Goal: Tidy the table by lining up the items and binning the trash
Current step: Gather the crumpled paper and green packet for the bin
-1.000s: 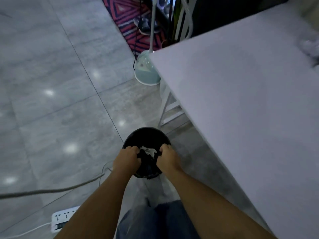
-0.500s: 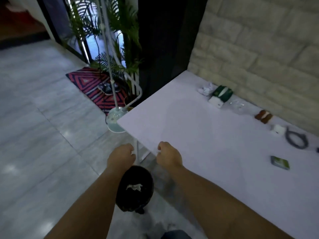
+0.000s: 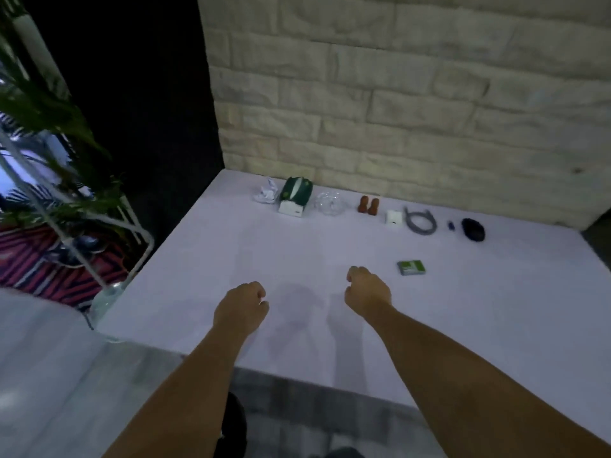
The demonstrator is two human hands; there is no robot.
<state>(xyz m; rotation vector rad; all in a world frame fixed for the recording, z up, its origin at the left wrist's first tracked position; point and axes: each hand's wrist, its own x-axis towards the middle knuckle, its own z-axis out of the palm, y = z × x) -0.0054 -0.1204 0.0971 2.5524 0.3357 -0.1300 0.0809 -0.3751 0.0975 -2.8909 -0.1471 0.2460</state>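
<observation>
My left hand (image 3: 243, 305) and my right hand (image 3: 365, 289) hover over the near part of the white table (image 3: 198, 285), both loosely curled with nothing in them. Along the far wall lies a row: crumpled white paper (image 3: 266, 191), a green and white pack (image 3: 295, 196), a clear plastic wrapper (image 3: 330, 202), two brown pieces (image 3: 368, 205), a white adapter (image 3: 394, 217), a grey coiled cable (image 3: 420, 220), a small blue item (image 3: 450, 225) and a black mouse (image 3: 473, 229). A green card (image 3: 411, 267) lies apart, just right of my right hand. The black bin (image 3: 236, 424) peeks out below my left forearm.
A stone brick wall (image 3: 396, 94) backs the table. To the left stand a green plant (image 3: 49, 127), a white stand with a round base (image 3: 109, 299) and a red patterned rug (image 3: 49, 269) on the grey tiled floor (image 3: 49, 375).
Both hands have risen from the bin's rim to above the table. My view has swung up from the floor and bin to the tabletop and the row of items.
</observation>
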